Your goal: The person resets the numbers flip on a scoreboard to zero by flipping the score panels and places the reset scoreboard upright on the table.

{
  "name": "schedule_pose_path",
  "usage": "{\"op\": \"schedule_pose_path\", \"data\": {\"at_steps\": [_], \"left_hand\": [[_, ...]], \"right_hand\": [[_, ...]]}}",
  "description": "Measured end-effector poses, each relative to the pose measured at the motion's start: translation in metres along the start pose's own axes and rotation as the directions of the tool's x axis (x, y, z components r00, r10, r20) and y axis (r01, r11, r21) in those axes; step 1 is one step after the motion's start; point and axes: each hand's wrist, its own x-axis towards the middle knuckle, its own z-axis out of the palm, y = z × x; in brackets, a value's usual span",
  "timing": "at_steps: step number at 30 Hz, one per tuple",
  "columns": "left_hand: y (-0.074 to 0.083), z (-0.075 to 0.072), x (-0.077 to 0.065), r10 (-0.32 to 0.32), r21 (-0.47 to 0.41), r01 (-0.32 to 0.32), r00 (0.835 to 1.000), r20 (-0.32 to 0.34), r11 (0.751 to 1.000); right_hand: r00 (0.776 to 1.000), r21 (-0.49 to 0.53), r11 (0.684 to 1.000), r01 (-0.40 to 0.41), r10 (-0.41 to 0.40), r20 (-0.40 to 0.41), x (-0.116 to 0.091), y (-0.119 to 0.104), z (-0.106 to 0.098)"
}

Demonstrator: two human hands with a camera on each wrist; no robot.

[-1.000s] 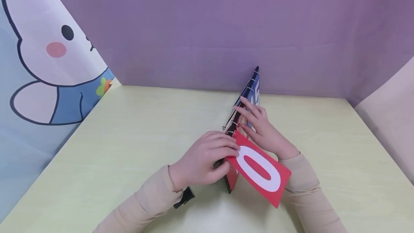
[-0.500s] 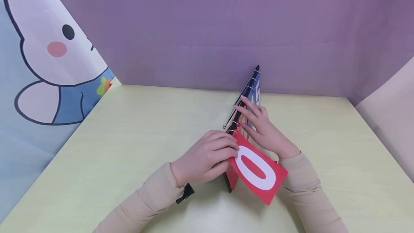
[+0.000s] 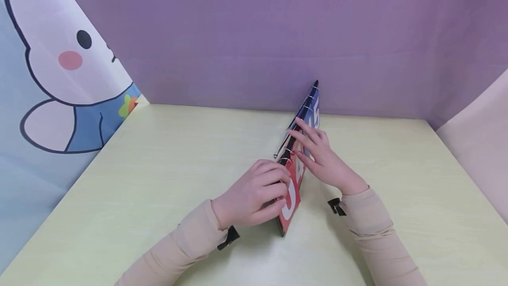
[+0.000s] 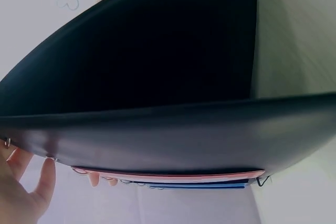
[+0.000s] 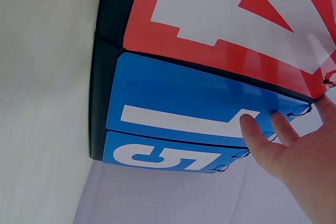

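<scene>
A tabletop flip scoreboard (image 3: 304,111) stands like a tent, its black ridge threaded with metal rings. Toward me hang red cards; beyond them are blue ones. The right wrist view shows a red 4 card (image 5: 194,3), a blue 1 card (image 5: 157,87) and a blue 5 card (image 5: 152,150). My left hand (image 3: 254,195) curls over the near end, fingers on the nearest red card (image 3: 291,202), whose white numeral it partly covers. My right hand (image 3: 329,160) lays extended fingers across the ridge at mid-length. The black inner side (image 4: 157,61) fills the left wrist view.
The pale yellow table (image 3: 158,180) extends on both sides of the scoreboard. Behind it rises a purple backdrop (image 3: 238,47). A cartoon panel (image 3: 51,122) borders the left. A small black device (image 3: 229,238) sits by the left sleeve.
The red 0 card, earlier swung out toward the right, has dropped flat against the scoreboard's right face, uncovering the 4. The left fingers have shifted slightly; the right hand stays in place.
</scene>
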Motion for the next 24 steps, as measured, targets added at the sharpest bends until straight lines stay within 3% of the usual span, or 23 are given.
{"op": "schedule_pose_path", "data": {"at_steps": [13,17,19,21,23,24], "left_hand": [[-0.003,0.001,0.003,0.002,-0.046,-0.002,1.0,-0.017,0.999],[-0.005,-0.003,0.003,-0.115,-0.204,0.102,0.992,-0.049,0.974],[-0.009,-0.004,0.002,-0.22,-0.303,0.183,0.971,-0.093,0.935],[-0.015,-0.004,0.001,-0.343,-0.414,0.261,0.929,-0.137,0.872],[-0.023,-0.003,0.0,-0.494,-0.529,0.364,0.861,-0.122,0.766],[-0.028,-0.001,-0.001,-0.574,-0.574,0.431,0.814,-0.085,0.696]], "right_hand": [[1.0,-0.015,1.0,0.015,-0.016,-0.006,-0.002,0.002,-0.001],[1.0,-0.01,1.0,0.011,-0.011,-0.003,-0.002,0.002,-0.002],[1.0,-0.006,1.0,0.008,-0.008,-0.001,-0.001,0.002,-0.002],[1.0,-0.01,1.0,0.005,-0.005,0.002,-0.001,0.003,-0.001],[1.0,-0.008,1.0,-0.005,0.005,0.009,0.0,0.003,-0.001],[1.0,-0.009,1.0,-0.015,0.015,0.013,0.0,0.003,0.0]]}}
